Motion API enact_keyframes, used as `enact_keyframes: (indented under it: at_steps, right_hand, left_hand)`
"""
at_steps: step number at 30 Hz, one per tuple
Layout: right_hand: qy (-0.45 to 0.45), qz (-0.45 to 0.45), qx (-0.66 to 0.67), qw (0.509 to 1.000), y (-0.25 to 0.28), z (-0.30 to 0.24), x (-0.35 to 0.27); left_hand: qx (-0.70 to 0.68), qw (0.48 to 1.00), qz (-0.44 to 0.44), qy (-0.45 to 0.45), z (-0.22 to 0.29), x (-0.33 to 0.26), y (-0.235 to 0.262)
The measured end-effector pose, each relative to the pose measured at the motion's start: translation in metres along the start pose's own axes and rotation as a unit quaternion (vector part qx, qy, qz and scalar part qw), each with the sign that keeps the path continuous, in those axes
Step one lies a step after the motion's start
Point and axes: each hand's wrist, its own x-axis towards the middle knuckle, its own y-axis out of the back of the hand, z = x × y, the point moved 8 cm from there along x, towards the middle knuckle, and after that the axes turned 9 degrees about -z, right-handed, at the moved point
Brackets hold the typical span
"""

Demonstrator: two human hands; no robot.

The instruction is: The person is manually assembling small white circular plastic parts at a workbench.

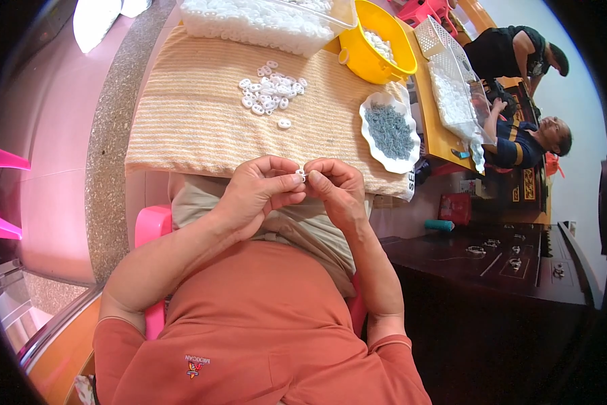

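Note:
A small white oval plastic piece with holes (pixel 300 175) sits between my fingertips, just off the near edge of the cloth-covered table (pixel 202 121). My left hand (pixel 266 185) pinches it between thumb and forefinger. From the other side, the thumb and forefinger of my right hand (pixel 335 187) close on the same piece. Whether a smaller part is in those fingers too, I cannot make out. Beyond my hands lies a loose pile of like white pieces (pixel 271 91), with one piece (pixel 284 123) apart from it. A white scalloped dish (pixel 409 163) holds many small grey pieces (pixel 388 128).
A clear bin (pixel 310 42) full of white pieces stands at the far edge, beside a yellow basin (pixel 401 57) holding more. To the right, two people (pixel 529 142) (pixel 499 54) are by another table with a clear bin (pixel 452 94). A pink stool (pixel 3 192) stands far left.

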Motion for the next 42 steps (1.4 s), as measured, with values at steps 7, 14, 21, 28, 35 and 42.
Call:
enact_keyframes:
  at_steps: [7, 14, 21, 28, 35, 42]
  right_hand:
    - [0.013, 0.007, -0.065, 0.998, -0.0018, -0.0049, -0.0003]
    - [0.022, -0.005, -0.084, 0.996, -0.0039, -0.0066, 0.0001]
    - [0.020, -0.007, -0.095, 0.995, -0.0065, -0.0038, 0.0004]
    - [0.010, 0.004, -0.079, 0.997, -0.0059, -0.0020, -0.0003]
    - [0.000, -0.001, -0.085, 0.996, -0.0048, 0.0007, 0.0001]
    - [-0.012, -0.008, -0.074, 0.997, -0.0031, -0.0019, 0.0017]
  left_hand:
    - [0.011, 1.000, 0.001, -0.001, 0.0000, 0.0001, 0.0000]
    - [0.030, 1.000, 0.002, -0.008, -0.0003, -0.0006, 0.0005]
    - [0.048, 0.999, 0.009, -0.016, 0.0000, -0.0007, 0.0029]
    - [0.047, 0.999, 0.009, -0.013, 0.0011, -0.0012, 0.0026]
    - [0.071, 0.997, 0.014, -0.019, 0.0003, -0.0007, 0.0048]
    - [0.059, 0.998, 0.013, -0.011, 0.0018, -0.0006, 0.0013]
